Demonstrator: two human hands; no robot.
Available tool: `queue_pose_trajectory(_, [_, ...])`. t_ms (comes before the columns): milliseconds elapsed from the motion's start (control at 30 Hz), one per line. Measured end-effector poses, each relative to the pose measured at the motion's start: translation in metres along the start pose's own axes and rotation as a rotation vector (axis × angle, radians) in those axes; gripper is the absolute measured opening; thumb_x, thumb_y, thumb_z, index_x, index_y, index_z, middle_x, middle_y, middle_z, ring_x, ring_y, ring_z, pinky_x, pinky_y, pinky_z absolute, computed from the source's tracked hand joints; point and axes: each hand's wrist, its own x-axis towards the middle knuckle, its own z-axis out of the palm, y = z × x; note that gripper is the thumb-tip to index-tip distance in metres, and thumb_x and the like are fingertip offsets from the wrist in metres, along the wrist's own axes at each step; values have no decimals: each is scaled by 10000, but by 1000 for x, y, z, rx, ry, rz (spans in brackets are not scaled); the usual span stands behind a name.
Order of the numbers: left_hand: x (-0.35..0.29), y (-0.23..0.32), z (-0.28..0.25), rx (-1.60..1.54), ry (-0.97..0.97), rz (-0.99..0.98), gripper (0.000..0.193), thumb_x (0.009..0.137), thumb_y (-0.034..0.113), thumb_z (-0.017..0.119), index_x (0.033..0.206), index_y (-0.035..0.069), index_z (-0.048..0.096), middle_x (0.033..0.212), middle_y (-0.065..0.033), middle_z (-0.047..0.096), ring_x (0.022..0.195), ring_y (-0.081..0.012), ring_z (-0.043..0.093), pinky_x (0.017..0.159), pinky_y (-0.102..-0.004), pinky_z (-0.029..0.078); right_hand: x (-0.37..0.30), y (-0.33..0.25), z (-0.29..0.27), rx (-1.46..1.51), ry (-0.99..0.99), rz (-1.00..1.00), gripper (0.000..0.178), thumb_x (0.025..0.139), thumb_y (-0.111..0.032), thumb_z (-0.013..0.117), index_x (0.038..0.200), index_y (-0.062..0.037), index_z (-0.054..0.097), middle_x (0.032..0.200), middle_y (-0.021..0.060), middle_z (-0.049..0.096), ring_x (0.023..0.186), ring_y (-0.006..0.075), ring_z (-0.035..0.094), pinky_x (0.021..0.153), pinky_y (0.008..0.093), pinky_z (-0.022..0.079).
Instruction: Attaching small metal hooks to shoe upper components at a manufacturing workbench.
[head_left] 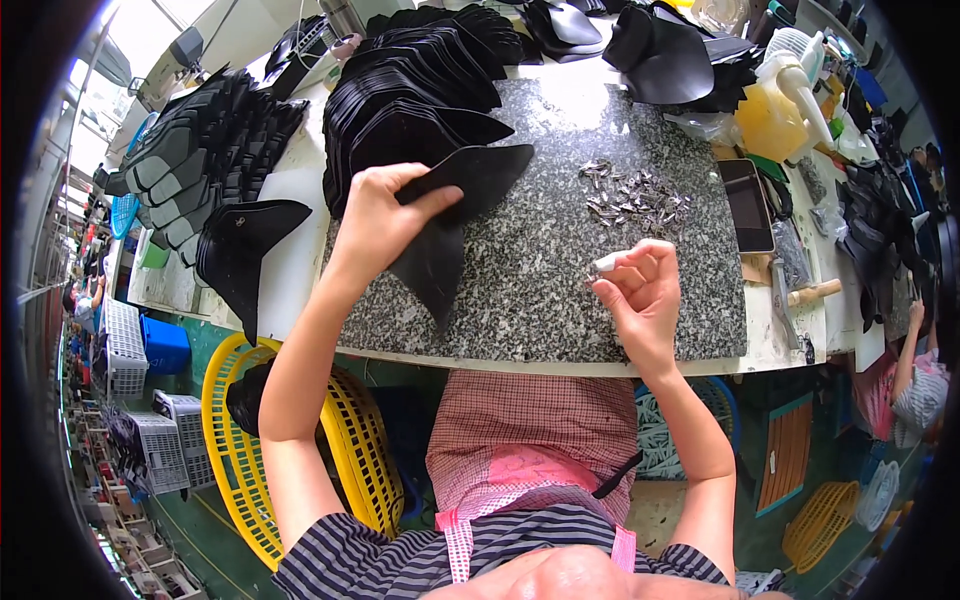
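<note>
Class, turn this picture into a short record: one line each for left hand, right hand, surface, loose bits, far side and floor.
Left hand: grips a flat black piece
Right hand: raised and curled, white covering on one fingertip; whether it holds anything is unclear
Surface: speckled grey slab
Loose bits: small dark pieces scattered beyond the right hand
Far side: overlapping stack of black pieces
Floor: yellow basket, left of the person

I see a dark shirt (545, 528) with pale stripes and short sleeves (335, 553), under a small-checked reddish apron (530, 415). I make out its pink patterned panel (540, 464), pink-edged straps (458, 550), a dark tie (618, 476), and a white cover (606, 263) on one right-hand fingertip (622, 260).
</note>
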Motion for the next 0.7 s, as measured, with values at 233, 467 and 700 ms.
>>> queue_pose_trajectory(233, [-47, 47, 14, -576, -397, -249, 251, 856, 94, 760, 1061, -42, 709, 902, -33, 725, 815, -59, 637, 743, -231, 529, -1, -39, 32, -68, -100, -263, 481, 777, 164, 714, 1047, -51, 380, 821, 98, 672, 832, 174, 695, 788, 290, 561])
queue_pose_trajectory(467, [-62, 57, 28, -606, -449, -175, 269, 833, 37, 735, 1091, -33, 700, 937, -31, 724, 863, -61, 634, 792, -248, 527, -4, -36, 32, -116, -91, -241, 450, 768, 110, 762, 972, -67, 402, 833, 84, 686, 854, 160, 696, 808, 280, 535])
queue_pose_trajectory(700, [-64, 65, 34, -424, -366, -11, 308, 812, -10, 704, 1118, -41, 689, 940, -92, 742, 882, -103, 668, 813, -275, 539, -5, -41, 31, -162, -120, -199, 449, 769, 82, 777, 948, -76, 397, 839, 76, 695, 814, 117, 662, 784, 252, 506])
